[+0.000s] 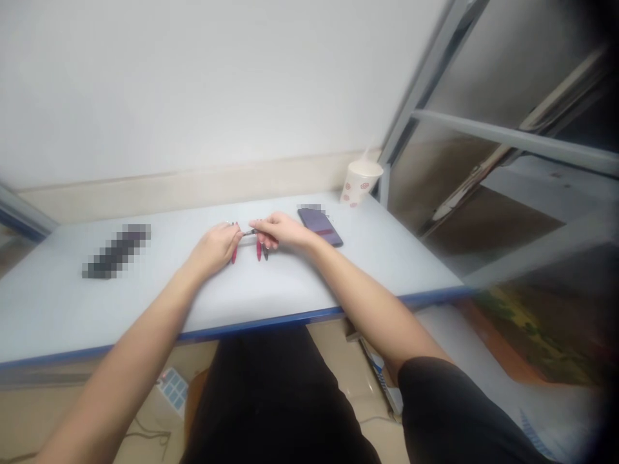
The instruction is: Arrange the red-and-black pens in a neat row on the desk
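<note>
My left hand (216, 250) and my right hand (279, 230) meet near the middle of the table, both with fingers closed. Between their fingertips runs a thin dark pen (249, 232), gripped at each end and held roughly level; its ends are hidden by the fingers. A red pen (235, 254) lies on the table by my left fingers, partly covered. Below my right fingers show a second red pen (259, 251) and, beside it, a black pen (265, 254), their upper parts hidden by the hand.
The pale table (149, 306) has a blue front edge. A dark notebook-like item (323, 229) lies right of my right hand, with a patterned paper cup (359, 183) behind it. A blurred-out dark object (116, 251) lies at left. A metal frame (411, 116) borders the right side.
</note>
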Motion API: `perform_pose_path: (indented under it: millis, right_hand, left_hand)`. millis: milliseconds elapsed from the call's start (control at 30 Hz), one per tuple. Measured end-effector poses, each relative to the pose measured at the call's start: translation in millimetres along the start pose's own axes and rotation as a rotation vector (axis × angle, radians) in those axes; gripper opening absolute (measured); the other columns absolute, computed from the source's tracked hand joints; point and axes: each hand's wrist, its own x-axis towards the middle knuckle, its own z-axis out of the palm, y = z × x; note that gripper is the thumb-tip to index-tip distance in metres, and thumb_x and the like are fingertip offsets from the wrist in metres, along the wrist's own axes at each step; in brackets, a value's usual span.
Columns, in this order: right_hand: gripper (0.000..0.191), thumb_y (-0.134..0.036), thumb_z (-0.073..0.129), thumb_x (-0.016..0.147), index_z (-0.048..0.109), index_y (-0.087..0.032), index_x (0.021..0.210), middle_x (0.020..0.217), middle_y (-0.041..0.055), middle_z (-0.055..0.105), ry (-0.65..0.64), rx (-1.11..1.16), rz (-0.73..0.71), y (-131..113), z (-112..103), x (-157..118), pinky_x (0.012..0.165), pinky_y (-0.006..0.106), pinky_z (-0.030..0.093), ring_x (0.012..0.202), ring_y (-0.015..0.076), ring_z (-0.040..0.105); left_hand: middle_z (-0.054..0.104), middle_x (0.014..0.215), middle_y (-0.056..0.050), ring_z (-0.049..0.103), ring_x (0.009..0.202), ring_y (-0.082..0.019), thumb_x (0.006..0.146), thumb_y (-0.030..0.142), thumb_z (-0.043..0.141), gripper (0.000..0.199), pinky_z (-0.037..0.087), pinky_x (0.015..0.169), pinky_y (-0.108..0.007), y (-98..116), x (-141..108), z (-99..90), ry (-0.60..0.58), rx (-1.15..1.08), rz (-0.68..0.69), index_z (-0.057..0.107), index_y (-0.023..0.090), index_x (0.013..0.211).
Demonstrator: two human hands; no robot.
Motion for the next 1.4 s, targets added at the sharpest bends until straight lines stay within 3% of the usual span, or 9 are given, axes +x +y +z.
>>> perform_pose_path:
  millis: [133,300,467,567,633,733,1033,1233,1400]
  right_hand:
    - [0.044,-0.050,0.064,0.096,0.062,-0.014,0.070,0.065,0.0022,0.065,-0.061,-0.147,-0.141,1.7,-3.6,-3.0,0.062,0.025,0.045,0.057,0.0101,0.055]
    - [0.021,-0.037,0.070,0.088,0.065,-0.016,0.089,0.088,0.0031,0.069,0.100,-0.353,-0.333,2.5,-4.2,-2.3,0.075,0.027,0.042,0.080,0.0154,0.059]
    - [0.039,-0.047,0.051,0.101,0.066,-0.016,0.083,0.082,0.0053,0.069,0.040,-0.441,-0.208,5.1,-5.2,-1.3,0.076,0.030,0.041,0.075,0.0166,0.058]
    - [0.023,-0.038,0.066,0.092,0.065,-0.016,0.093,0.091,0.0050,0.069,0.092,-0.417,-0.261,6.7,-6.2,-0.4,0.079,0.029,0.043,0.082,0.0171,0.060]
    - [0.026,-0.040,0.068,0.091,0.066,-0.016,0.099,0.098,0.0060,0.070,0.130,-0.378,-0.288,6.8,-6.3,-0.1,0.081,0.029,0.043,0.088,0.0177,0.061]
    - [0.028,-0.042,0.058,0.097,0.067,-0.016,0.092,0.089,0.0051,0.069,0.088,-0.403,-0.245,6.0,-6.1,-0.2,0.079,0.030,0.042,0.081,0.0170,0.059]
    - [0.011,-0.028,0.064,0.091,0.064,-0.017,0.093,0.087,0.0027,0.067,0.115,-0.341,-0.244,7.0,-4.4,0.4,0.079,0.029,0.044,0.081,0.0165,0.059]
    - [0.019,-0.035,0.062,0.095,0.064,-0.016,0.089,0.087,0.0036,0.068,0.119,-0.235,-0.204,4.9,-4.9,0.1,0.076,0.028,0.045,0.078,0.0148,0.060]
    - [0.021,-0.030,0.076,0.085,0.064,-0.016,0.096,0.090,0.0026,0.068,0.182,-0.136,-0.206,6.7,-6.6,1.9,0.073,0.026,0.047,0.076,0.0134,0.060]
  left_hand:
    - [0.058,0.063,-0.003,0.055,0.062,-0.020,0.108,0.049,0.027,0.057,0.045,0.073,-0.033,-2.4,-3.1,1.1,-0.099,-0.199,-0.154,0.053,0.022,0.065]
    - [0.058,0.057,-0.001,0.056,0.058,-0.018,0.108,0.055,0.028,0.064,0.043,0.065,-0.031,-7.8,-4.1,-1.9,-0.127,-0.328,-0.229,0.058,0.021,0.063]
    - [0.060,0.058,-0.001,0.056,0.059,-0.018,0.107,0.055,0.031,0.062,0.041,0.065,-0.031,-6.1,-3.3,-2.6,-0.143,-0.270,-0.269,0.057,0.021,0.062]
    - [0.060,0.058,-0.001,0.056,0.059,-0.018,0.107,0.054,0.031,0.062,0.041,0.066,-0.031,-3.7,-2.7,-2.3,-0.146,-0.251,-0.264,0.056,0.021,0.061]
    - [0.060,0.058,-0.001,0.055,0.058,-0.018,0.108,0.054,0.028,0.063,0.041,0.066,-0.031,-2.8,-2.5,-2.2,-0.133,-0.268,-0.269,0.057,0.022,0.063]
    - [0.060,0.058,0.000,0.056,0.059,-0.018,0.108,0.054,0.030,0.061,0.042,0.067,-0.031,-2.7,-2.5,-2.2,-0.109,-0.262,-0.271,0.058,0.022,0.064]
    - [0.058,0.056,0.000,0.056,0.057,-0.019,0.107,0.053,0.033,0.059,0.043,0.065,-0.031,-5.0,-2.9,-0.6,-0.075,-0.260,-0.262,0.058,0.022,0.064]
    - [0.060,0.058,-0.001,0.058,0.060,-0.019,0.107,0.051,0.032,0.056,0.045,0.068,-0.031,-4.8,-3.1,-0.6,-0.042,-0.270,-0.267,0.057,0.022,0.066]
    - [0.060,0.061,-0.001,0.058,0.062,-0.018,0.106,0.051,0.034,0.051,0.043,0.067,-0.031,-4.7,-1.6,-1.2,-0.023,-0.273,-0.290,0.056,0.022,0.070]
